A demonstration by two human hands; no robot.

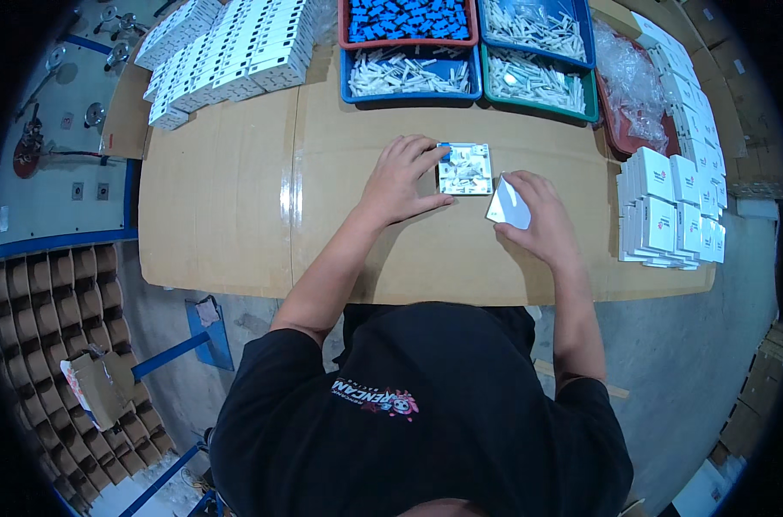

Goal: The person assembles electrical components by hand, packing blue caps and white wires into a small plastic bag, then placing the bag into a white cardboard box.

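Note:
A shallow open white box point(465, 193) lies on the cardboard-covered table with small white parts and a blue piece inside. My left hand point(400, 183) is at its left side, the index fingertip by the blue piece at the far left corner and the thumb at the near left corner, steadying it. Just right of the box, my right hand point(538, 211) grips a white box lid point(509, 207) between thumb and fingers. The lid is tilted up and apart from the box. The other right fingers partly hide its right side.
Trays at the back hold blue pieces point(408, 21) and white sticks point(408, 76). White boxes are stacked at back left point(236, 52) and right point(658, 202). A red bin point(620, 138) holds clear plastic bags. The table point(219, 207) ends close to my body.

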